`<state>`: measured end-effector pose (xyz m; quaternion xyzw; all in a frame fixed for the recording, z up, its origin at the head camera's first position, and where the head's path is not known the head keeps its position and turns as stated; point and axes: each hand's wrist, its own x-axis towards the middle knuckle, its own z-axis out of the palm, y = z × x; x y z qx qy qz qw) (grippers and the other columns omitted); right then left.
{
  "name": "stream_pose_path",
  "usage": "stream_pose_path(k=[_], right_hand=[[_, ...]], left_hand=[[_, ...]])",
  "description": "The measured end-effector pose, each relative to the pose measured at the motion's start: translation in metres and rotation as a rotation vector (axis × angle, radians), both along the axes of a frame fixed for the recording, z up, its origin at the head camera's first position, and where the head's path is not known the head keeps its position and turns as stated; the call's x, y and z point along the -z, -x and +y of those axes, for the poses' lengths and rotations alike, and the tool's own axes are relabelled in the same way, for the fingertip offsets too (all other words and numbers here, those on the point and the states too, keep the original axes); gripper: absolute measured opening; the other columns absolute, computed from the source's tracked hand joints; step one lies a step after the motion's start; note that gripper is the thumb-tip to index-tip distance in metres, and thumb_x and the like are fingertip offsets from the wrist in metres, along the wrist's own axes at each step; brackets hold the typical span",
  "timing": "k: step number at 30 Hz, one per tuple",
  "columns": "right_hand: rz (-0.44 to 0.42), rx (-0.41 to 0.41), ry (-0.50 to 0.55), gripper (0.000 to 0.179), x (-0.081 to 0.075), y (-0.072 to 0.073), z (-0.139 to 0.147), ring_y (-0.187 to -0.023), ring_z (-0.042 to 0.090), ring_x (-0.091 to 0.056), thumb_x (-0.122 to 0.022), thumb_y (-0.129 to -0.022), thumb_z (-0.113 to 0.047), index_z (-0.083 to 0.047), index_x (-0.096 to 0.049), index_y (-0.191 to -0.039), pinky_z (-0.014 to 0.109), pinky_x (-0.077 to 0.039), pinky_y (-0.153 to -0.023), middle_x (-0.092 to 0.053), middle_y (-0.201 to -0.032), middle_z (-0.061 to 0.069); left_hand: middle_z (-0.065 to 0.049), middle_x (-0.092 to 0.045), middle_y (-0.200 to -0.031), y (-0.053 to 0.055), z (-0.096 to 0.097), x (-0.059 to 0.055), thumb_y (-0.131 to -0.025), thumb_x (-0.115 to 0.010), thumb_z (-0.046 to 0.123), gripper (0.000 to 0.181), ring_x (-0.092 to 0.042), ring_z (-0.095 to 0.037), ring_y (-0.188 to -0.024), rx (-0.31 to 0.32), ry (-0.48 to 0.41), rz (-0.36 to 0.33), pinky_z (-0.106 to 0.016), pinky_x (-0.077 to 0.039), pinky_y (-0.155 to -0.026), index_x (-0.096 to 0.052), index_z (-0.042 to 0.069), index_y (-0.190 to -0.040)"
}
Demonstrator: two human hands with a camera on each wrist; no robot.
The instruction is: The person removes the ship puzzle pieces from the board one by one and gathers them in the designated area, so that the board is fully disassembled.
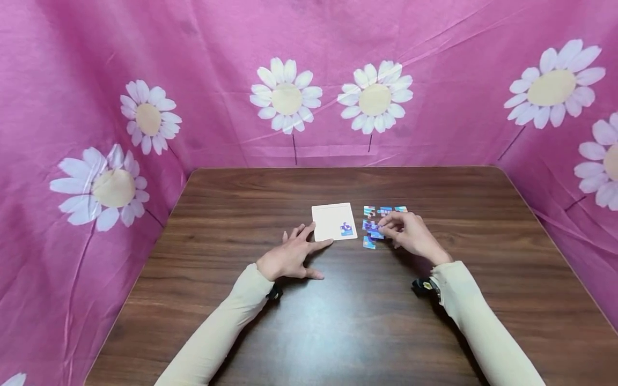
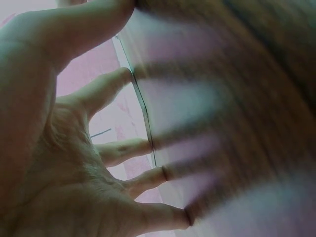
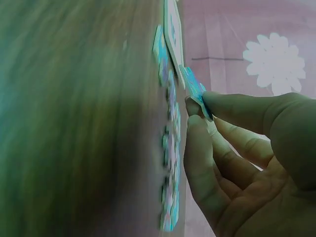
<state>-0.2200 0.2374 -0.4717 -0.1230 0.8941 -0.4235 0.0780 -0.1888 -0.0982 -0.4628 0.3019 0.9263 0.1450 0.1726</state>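
A square white puzzle board (image 1: 330, 217) lies on the table, with one blue and purple puzzle piece (image 1: 346, 229) in its lower right corner. My left hand (image 1: 292, 256) spreads its fingers at the board's left and near edges, fingertips touching there. To the right of the board, my right hand (image 1: 409, 234) pinches a blue puzzle piece (image 3: 196, 90) between thumb and fingers, lifted above the table. Beneath and around it lie several loose puzzle pieces (image 1: 369, 243), partly covered by the right hand. In the right wrist view the loose pieces (image 3: 170, 197) appear edge-on.
The dark wood table (image 1: 232, 214) has rounded far corners. A pink cloth (image 1: 333, 32) with large white daisies hangs behind it and at both sides. Black straps (image 1: 422, 287) with devices sit at both wrists.
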Motion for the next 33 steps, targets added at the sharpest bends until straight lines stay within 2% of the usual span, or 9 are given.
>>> stream_pose_path(k=[7,14,21,30,33], right_hand=[[-0.017,0.015,-0.032,0.013,0.003,-0.008,0.014,-0.064,0.015,-0.068,-0.072,-0.098,-0.013,-0.004,-0.075,-0.107,0.032,-0.059,-0.056,-0.078,-0.095,0.016],[-0.021,-0.018,-0.042,0.010,0.003,-0.015,0.021,-0.066,0.014,-0.065,-0.073,-0.097,-0.011,-0.004,-0.075,-0.104,0.031,-0.057,-0.055,-0.077,-0.092,0.014],[0.012,-0.032,-0.071,0.010,0.007,-0.017,0.023,-0.061,0.011,-0.064,-0.077,-0.093,-0.012,-0.006,-0.074,-0.100,0.028,-0.056,-0.055,-0.074,-0.085,0.009],[0.044,-0.001,-0.087,0.019,0.008,-0.019,0.023,-0.059,0.008,-0.059,-0.084,-0.087,-0.014,-0.006,-0.075,-0.102,0.026,-0.053,-0.052,-0.068,-0.089,0.009],[0.076,0.001,-0.103,0.020,0.007,-0.018,0.023,-0.063,0.007,-0.058,-0.085,-0.087,-0.016,-0.008,-0.075,-0.102,0.024,-0.051,-0.055,-0.068,-0.089,0.008]], left_hand=[[-0.023,-0.012,-0.174,-0.003,-0.004,0.003,-0.085,-0.082,0.054,0.086,-0.017,-0.057,-0.156,-0.014,-0.001,-0.001,-0.084,-0.021,-0.115,-0.042,0.038,-0.160],[-0.024,-0.012,-0.174,-0.001,-0.005,0.002,-0.085,-0.082,0.054,0.087,-0.016,-0.058,-0.156,-0.017,-0.018,0.002,-0.084,-0.020,-0.114,-0.043,0.036,-0.160],[-0.024,-0.015,-0.173,0.000,-0.003,0.001,-0.085,-0.082,0.054,0.087,-0.020,-0.058,-0.155,-0.002,-0.012,0.015,-0.084,-0.022,-0.114,-0.043,0.034,-0.159],[-0.025,-0.014,-0.173,-0.001,-0.001,-0.001,-0.085,-0.082,0.054,0.086,-0.020,-0.058,-0.155,0.011,-0.011,0.010,-0.085,-0.022,-0.113,-0.043,0.034,-0.160],[-0.024,-0.015,-0.173,0.000,0.000,0.000,-0.085,-0.082,0.053,0.087,-0.020,-0.058,-0.155,0.006,-0.017,0.015,-0.085,-0.022,-0.113,-0.043,0.034,-0.159]])
